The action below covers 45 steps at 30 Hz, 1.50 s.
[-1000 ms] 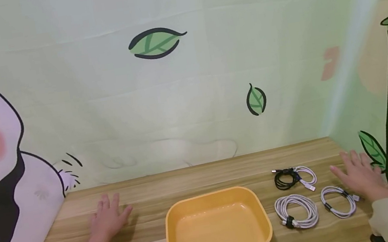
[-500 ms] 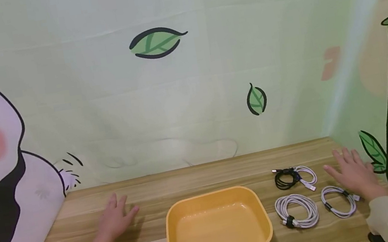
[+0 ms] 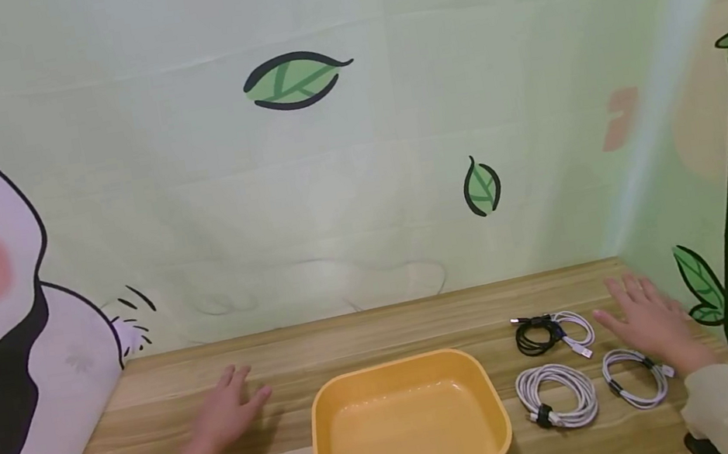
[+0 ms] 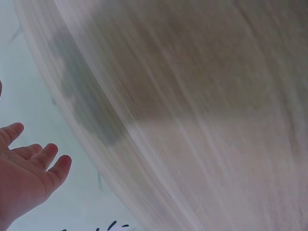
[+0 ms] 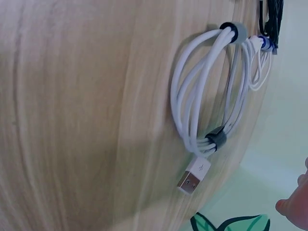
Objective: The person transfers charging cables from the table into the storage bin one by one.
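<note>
My left hand (image 3: 219, 417) hovers over the wooden table to the left of a yellow tray (image 3: 323, 453), fingers spread, holding nothing. On the right my right hand (image 3: 654, 325) is likewise spread and holds nothing; it is nearest to a small coil of white USB cable (image 3: 623, 402). In the right wrist view that USB cable (image 5: 192, 96) shows two dark straps and a metal plug. A larger coil of white cable (image 3: 585, 390), tied with a black strap, lies left of it. Behind them lie a black cable (image 3: 530, 347) and a thin white cable (image 3: 587, 327), side by side.
The wooden table (image 3: 249, 354) ends at a printed cloth backdrop (image 3: 364, 180) behind and at the sides. A dark object (image 3: 700, 446), partly hidden by the right sleeve, sits at the lower right edge.
Both hands have moved inward: the left hand to the right, toward the tray, and the right hand to the left and slightly farther back. The cables and the tray have stayed put.
</note>
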{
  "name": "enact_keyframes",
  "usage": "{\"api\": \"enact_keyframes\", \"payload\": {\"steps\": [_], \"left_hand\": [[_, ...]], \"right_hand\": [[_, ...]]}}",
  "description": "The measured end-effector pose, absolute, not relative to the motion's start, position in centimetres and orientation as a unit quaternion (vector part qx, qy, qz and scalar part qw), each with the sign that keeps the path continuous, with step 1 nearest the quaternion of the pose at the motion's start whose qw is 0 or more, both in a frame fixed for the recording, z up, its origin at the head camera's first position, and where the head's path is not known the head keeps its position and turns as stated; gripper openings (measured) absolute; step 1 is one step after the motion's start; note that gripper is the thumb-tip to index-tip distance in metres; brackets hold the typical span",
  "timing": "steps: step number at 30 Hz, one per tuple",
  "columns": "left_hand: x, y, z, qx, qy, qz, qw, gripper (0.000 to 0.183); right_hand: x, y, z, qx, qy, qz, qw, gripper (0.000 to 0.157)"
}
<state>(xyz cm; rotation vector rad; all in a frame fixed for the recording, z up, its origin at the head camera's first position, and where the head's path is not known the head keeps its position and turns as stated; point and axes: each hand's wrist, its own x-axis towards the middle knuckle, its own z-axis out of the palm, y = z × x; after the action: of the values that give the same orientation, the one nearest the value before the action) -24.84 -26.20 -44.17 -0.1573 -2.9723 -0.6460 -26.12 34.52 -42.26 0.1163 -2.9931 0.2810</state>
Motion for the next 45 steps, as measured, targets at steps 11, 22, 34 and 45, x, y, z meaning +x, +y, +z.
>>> {"api": "enact_keyframes", "payload": {"steps": [11, 22, 34, 45], "left_hand": [[-24.5, -25.1, -43.9, -0.062, -0.967, -0.243, 0.051, 0.062], [-24.3, -23.6, -43.8, -0.095, -0.951, -0.288, 0.061, 0.063], [-23.8, -21.8, -43.5, -0.131, -0.94, -0.304, 0.086, 0.06], [-23.4, -20.8, -42.9, -0.14, -0.938, -0.307, 0.075, 0.059]], "right_hand": [[-26.3, 33.2, -42.0, 0.062, -0.992, 0.084, 0.071, 0.075], [-26.3, 32.3, -42.1, 0.08, -0.991, 0.07, 0.079, 0.074], [-26.1, 31.6, -42.3, 0.095, -0.99, 0.067, 0.086, 0.073], [-25.8, 31.0, -42.5, 0.101, -0.989, 0.067, 0.081, 0.072]]}}
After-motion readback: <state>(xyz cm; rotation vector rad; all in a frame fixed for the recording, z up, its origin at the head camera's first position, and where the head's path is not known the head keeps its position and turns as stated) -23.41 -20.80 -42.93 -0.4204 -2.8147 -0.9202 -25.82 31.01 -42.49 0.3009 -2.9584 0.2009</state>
